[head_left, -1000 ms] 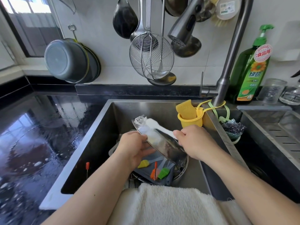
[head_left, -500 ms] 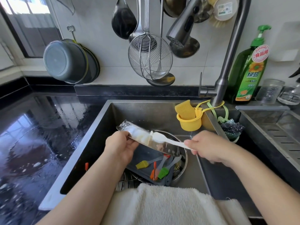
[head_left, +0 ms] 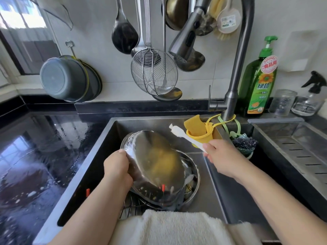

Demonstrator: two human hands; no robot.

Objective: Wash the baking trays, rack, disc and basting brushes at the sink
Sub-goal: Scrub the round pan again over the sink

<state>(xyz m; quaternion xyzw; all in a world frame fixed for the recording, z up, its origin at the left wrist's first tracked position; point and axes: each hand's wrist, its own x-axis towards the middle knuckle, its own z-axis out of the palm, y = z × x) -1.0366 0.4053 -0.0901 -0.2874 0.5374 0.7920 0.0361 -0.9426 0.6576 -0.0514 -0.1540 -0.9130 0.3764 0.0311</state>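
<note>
Two bare hands worked over a steel sink (head_left: 210,188) in the lower middle of the frame. The left hand (head_left: 117,169), just left of centre, gripped the left rim of a round shiny metal disc (head_left: 155,167), thumb curled over the edge. The disc was tilted with its face turned up toward the camera, probably so that its surface could be checked or scrubbed. It showed a yellow reflection and a few specks near its lower edge.

The right hand (head_left: 223,156), right of centre, was wrapped around the handle of a white brush (head_left: 184,136). The brush head pointed up and left, clear of the disc and not touching it, as if lifted between strokes.

Below the disc, in the basin, lay a round metal tray (head_left: 193,175) and a wire rack (head_left: 134,206), both largely hidden. An orange brush tip (head_left: 88,191) showed at lower left of the sink; the other basting brushes could not be made out. These seemed to be waiting their turn.

A white towel (head_left: 173,227) lay over the sink's near edge at the bottom of the frame, likely to catch drips. A yellow sponge holder (head_left: 200,133) hung from the tap (head_left: 235,76), close to the right hand. A green dish soap bottle (head_left: 259,80) stood at upper right, and a wire skimmer (head_left: 154,73) hung at upper centre.
</note>
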